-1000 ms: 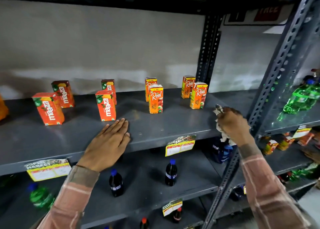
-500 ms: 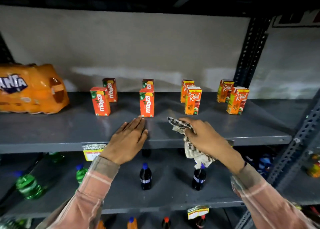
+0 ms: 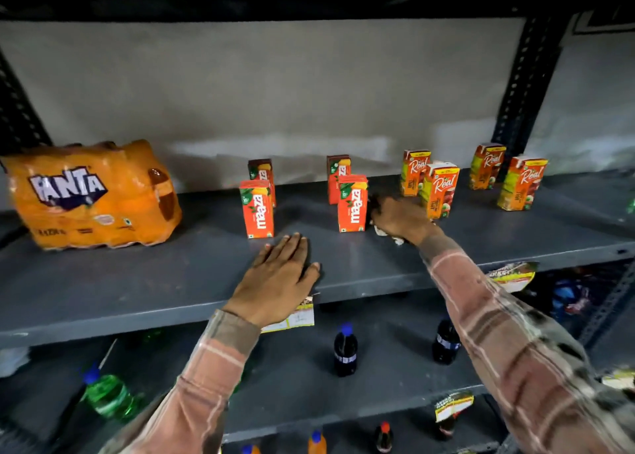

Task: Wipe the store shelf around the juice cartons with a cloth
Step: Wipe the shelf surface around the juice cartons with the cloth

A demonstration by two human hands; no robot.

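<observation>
1. The cloth [image 3: 386, 232] is pressed onto the grey shelf [image 3: 171, 281] under the right hand [image 3: 400, 218]; only a pale crumpled edge is seen below the palm and knuckles.
2. The right hand's grip is closed over the cloth, and it is placed just beside the front right Maaza carton [image 3: 353, 203], between that carton and the nearest Real carton [image 3: 439, 189].
3. The left hand [image 3: 278, 280] is laid flat on the shelf near its front edge, its grip open with fingers spread and nothing held.
4. Four Maaza cartons are stood upright in two pairs; the front left one [image 3: 257, 208] is seen just beyond the left fingertips, with another [image 3: 262, 175] behind it.
5. Four Real cartons are stood upright to the right, the far right one [image 3: 520, 183] well apart from the cloth.
6. A shrink-wrapped Fanta pack [image 3: 92, 194] is set at the left end of the shelf.
7. Dark cola bottles [image 3: 345, 350] and a green bottle [image 3: 108, 395] are seen on the lower shelf, and a price label [image 3: 295, 316] is fixed to the front edge, partly hidden by the left wrist.
8. Both arms are covered by pink checked sleeves [image 3: 508, 336].
</observation>
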